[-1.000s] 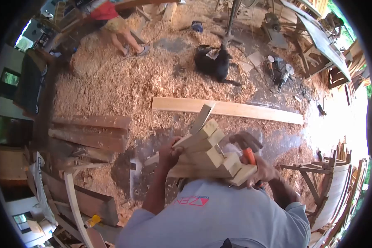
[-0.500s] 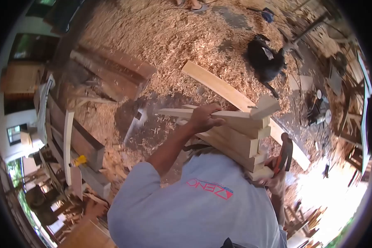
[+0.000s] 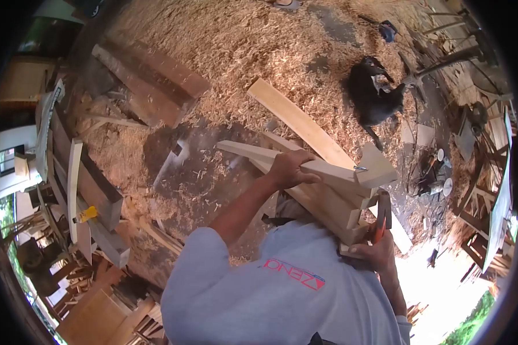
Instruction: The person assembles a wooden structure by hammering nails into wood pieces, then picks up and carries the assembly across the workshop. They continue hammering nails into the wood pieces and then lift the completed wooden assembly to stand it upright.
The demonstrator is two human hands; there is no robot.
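My left hand point(image 3: 295, 170) is closed round the top board point(image 3: 334, 170) of a stack of pale wooden boards held against my grey shirt. A wedge-like wooden piece point(image 3: 377, 166) sits at the far end of that board, with a small shiny metal item point(image 3: 360, 169) beside it. Below, the lower boards point(image 3: 335, 208) fan out in uneven layers. My right hand point(image 3: 377, 250) is wrapped round a hammer point(image 3: 384, 214) with a dark head and an orange-red part, and its fingers also touch the bottom of the stack.
A long pale plank point(image 3: 296, 118) lies on the shavings-covered floor beyond the stack. A black dog point(image 3: 374, 98) lies at the upper right. Thick brown beams point(image 3: 155, 80) are at the upper left, and a yellow tool point(image 3: 86, 214) rests on timber at the left.
The view has shifted. The stack's boards have spread and tilted, and the hammer stands closer to their ends. Both hands keep their hold.
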